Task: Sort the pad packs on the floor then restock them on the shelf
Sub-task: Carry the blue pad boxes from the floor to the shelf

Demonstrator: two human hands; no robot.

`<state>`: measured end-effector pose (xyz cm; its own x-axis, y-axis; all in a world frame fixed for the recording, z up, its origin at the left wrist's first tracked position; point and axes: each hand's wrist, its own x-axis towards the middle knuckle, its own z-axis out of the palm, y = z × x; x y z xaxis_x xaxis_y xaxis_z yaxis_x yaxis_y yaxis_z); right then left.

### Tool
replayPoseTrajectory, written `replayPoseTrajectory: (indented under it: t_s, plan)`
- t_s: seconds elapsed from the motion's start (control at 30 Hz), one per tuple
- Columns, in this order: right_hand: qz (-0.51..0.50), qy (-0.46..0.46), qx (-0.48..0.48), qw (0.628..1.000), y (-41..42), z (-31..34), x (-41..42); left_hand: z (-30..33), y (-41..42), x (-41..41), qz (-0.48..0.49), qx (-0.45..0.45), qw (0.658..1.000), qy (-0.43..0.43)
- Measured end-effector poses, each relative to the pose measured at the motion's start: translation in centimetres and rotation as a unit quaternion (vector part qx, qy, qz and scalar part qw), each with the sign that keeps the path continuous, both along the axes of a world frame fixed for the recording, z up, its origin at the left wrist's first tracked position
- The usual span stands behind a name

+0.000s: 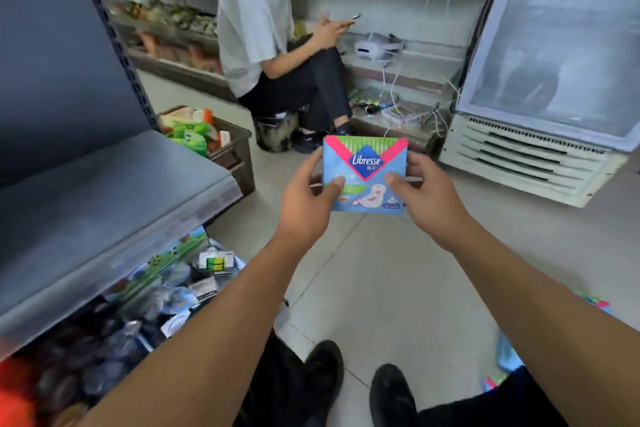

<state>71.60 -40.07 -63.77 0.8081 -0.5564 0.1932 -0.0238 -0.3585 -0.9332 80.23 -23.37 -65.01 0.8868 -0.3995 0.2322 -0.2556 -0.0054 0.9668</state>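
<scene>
Grey shelf (104, 191) filling the left of the frame, glass-door fridge (554, 45) at the upper right. Seated person (266, 45) at top centre, phone in hand. Brown crate (235, 152) of green packs just past the shelf end. Loose packs (162, 288) heaped under the shelf at lower left – a few more at the lower right edge. Dead centre: blue Libresse pad pack (364, 174) held up off the floor, upright – left hand (308, 204) and right hand (426, 198) each pinching a side, thumbs on the front.
</scene>
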Motion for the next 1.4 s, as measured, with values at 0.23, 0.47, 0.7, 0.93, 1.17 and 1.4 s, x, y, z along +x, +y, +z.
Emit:
replayPoseTrajectory:
  t_s: [0.23, 0.47, 0.7, 0.93, 1.17, 1.4]
  plan:
    - [0.165, -0.045, -0.017, 0.985, 8.3, 3.8, 6.3, 5.3, 10.6, 1.3, 0.16, 0.06, 0.984, -0.042]
    - [0.253, -0.069, -0.06, 0.963, 18.8, 6.6, 13.6, 8.1, 21.0, 3.3, 0.313, 0.101, 0.943, -0.048]
    - [0.267, -0.05, -0.134, 0.953, 24.9, 5.4, 20.4, 5.9, 25.3, 8.1, 0.404, 0.113, 0.908, -0.021]
    - [0.286, 0.011, -0.136, 0.949, 24.9, 4.5, 27.4, 5.3, 24.2, 13.5, 0.355, 0.026, 0.934, 0.023]
    - [0.322, 0.05, -0.09, 0.941, 24.7, 3.7, 32.9, 4.3, 23.8, 18.3, 0.296, 0.082, 0.95, 0.046]
    - [0.371, 0.057, -0.091, 0.922, 25.4, 3.1, 36.0, 4.2, 23.9, 20.7, 0.316, 0.11, 0.941, 0.044]
